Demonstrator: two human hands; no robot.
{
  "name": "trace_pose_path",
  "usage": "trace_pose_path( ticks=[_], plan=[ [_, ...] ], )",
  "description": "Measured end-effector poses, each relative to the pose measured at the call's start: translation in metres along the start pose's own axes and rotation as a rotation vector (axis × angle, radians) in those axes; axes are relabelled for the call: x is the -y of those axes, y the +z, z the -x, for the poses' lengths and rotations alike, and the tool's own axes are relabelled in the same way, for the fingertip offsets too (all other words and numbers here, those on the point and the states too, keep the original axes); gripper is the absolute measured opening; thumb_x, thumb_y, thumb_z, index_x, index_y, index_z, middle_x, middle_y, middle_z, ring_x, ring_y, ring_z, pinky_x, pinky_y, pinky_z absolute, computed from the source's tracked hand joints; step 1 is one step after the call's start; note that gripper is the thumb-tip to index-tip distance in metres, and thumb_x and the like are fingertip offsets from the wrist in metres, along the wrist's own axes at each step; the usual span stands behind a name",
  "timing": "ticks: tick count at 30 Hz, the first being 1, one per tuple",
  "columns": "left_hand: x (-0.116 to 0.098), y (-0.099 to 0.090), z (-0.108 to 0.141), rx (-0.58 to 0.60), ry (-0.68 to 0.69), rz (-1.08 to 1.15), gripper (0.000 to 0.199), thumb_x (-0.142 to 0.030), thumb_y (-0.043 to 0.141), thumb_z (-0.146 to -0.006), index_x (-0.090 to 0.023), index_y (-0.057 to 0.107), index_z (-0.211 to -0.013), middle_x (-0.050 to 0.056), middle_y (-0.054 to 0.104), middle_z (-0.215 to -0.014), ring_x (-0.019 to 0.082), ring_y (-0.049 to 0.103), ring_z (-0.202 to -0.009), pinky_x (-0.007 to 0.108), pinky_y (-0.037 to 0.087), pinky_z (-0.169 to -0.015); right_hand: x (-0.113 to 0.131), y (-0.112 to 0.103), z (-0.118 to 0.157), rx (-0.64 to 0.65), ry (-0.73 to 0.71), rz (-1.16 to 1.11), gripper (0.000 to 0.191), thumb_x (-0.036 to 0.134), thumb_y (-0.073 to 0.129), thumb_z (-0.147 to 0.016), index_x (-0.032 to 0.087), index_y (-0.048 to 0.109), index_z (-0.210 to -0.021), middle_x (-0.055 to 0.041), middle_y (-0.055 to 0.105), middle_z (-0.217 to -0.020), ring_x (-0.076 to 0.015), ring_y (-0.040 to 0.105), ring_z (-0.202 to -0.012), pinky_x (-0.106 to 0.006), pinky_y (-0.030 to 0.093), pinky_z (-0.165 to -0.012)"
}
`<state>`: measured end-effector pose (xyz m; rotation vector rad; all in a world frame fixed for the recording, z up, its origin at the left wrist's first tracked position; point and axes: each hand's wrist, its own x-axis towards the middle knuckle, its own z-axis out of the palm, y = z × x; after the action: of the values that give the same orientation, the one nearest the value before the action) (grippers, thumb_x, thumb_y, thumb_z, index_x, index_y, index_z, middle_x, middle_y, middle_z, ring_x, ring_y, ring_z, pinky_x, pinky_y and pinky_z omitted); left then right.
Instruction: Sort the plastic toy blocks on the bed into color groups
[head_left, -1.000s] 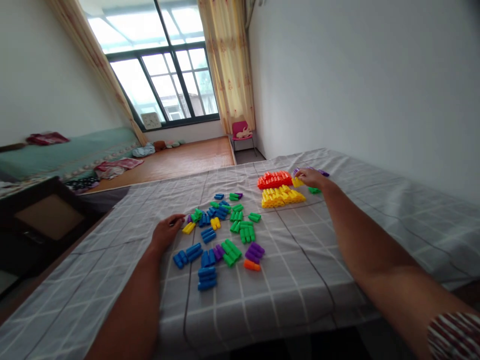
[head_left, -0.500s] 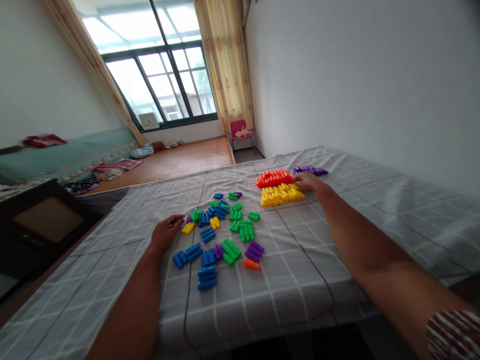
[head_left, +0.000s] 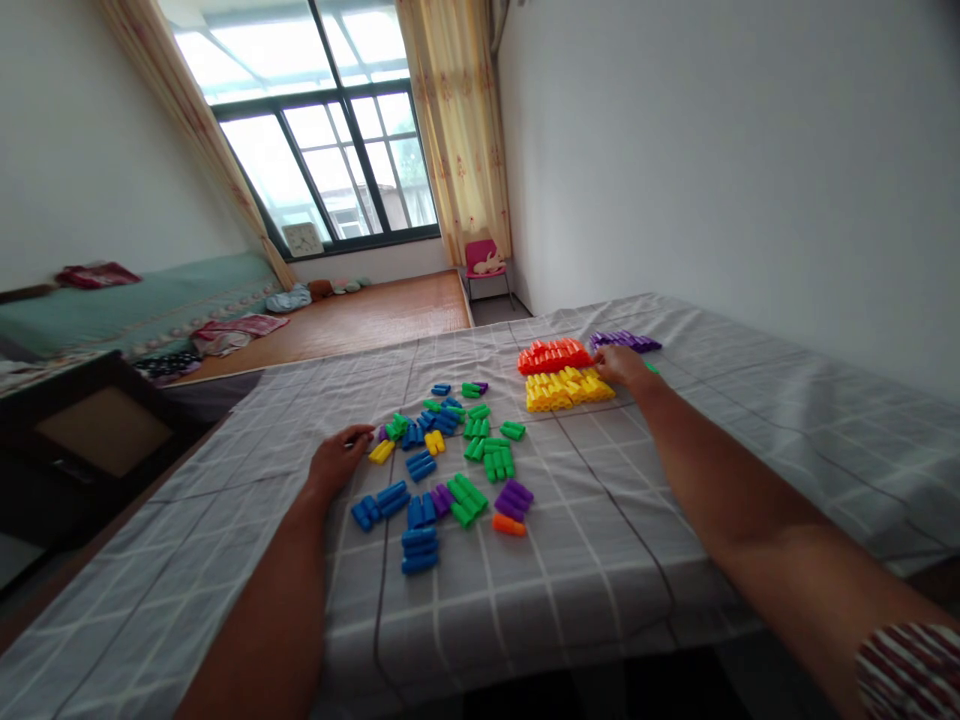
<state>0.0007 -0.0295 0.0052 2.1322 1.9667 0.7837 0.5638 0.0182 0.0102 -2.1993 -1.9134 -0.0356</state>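
My right hand (head_left: 618, 366) reaches to the right end of the stacked yellow plastic tubes (head_left: 570, 390) and red tubes (head_left: 553, 355). Its fingers are closed together, and whatever they grip is hidden. Just behind its wrist a bit of green (head_left: 652, 368) peeks out. Beyond it lies a row of purple tubes (head_left: 625, 342). My left hand (head_left: 342, 460) rests on the cloth with loosely bent fingers apart, beside a yellow pair (head_left: 382, 452) and a small purple tube (head_left: 383, 433). Scattered near it are blue tubes (head_left: 421, 465), green tubes (head_left: 499, 462) and purple ones (head_left: 514, 497).
A grey checked cloth (head_left: 570, 590) covers the surface. One orange tube (head_left: 509, 524) lies near the front. At left stands a dark cabinet (head_left: 75, 440). A wooden platform (head_left: 397, 305), a pink chair (head_left: 484, 258) and a window are farther back; a white wall (head_left: 735, 170) runs along the right.
The view has shifted slightly, so everything sits a little farther right. A bit of green now shows behind my right wrist. Both hands stay in about the same places.
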Motion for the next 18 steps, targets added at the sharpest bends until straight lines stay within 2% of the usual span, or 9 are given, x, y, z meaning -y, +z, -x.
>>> trace_pose_path(
  ticks=[8,14,16,18],
  plan=[
    [0.004,0.003,-0.002,0.01,-0.01,-0.01,0.037,-0.044,0.049,-0.081,-0.025,0.07,-0.104,0.002,0.074,-0.103,0.021,0.067,-0.097,0.029,0.05,-0.084,0.002,-0.002,0.001,0.017,-0.022,-0.013,0.03,0.021,0.056,-0.078,0.014,0.074,-0.101,-0.0121,0.074,-0.098,-0.0203,0.067,-0.089,-0.023,0.046,-0.076],
    [0.0,0.003,0.001,0.013,-0.011,-0.013,0.035,-0.037,0.048,-0.081,-0.025,0.071,-0.105,0.002,0.075,-0.099,0.021,0.067,-0.093,0.028,0.05,-0.082,0.001,-0.003,0.003,0.011,-0.043,-0.002,0.028,0.019,0.054,-0.078,0.016,0.076,-0.095,-0.0124,0.073,-0.096,-0.0232,0.067,-0.091,-0.027,0.046,-0.079],
    [-0.002,0.003,0.002,0.008,-0.009,-0.017,0.034,-0.035,0.048,-0.082,-0.026,0.071,-0.105,0.002,0.075,-0.099,0.02,0.067,-0.093,0.027,0.05,-0.08,0.004,-0.008,0.005,-0.028,-0.037,0.022,0.027,0.021,0.053,-0.08,0.016,0.075,-0.097,-0.0133,0.073,-0.097,-0.0245,0.067,-0.091,-0.029,0.046,-0.079],
    [-0.003,0.005,0.002,0.004,-0.009,-0.026,0.034,-0.034,0.048,-0.082,-0.026,0.071,-0.105,0.001,0.075,-0.098,0.02,0.067,-0.093,0.026,0.05,-0.079,0.018,-0.016,0.009,-0.134,-0.066,0.013,0.029,0.022,0.051,-0.084,0.016,0.072,-0.102,-0.0135,0.072,-0.1,-0.0249,0.066,-0.092,-0.031,0.046,-0.081]
  ],
)
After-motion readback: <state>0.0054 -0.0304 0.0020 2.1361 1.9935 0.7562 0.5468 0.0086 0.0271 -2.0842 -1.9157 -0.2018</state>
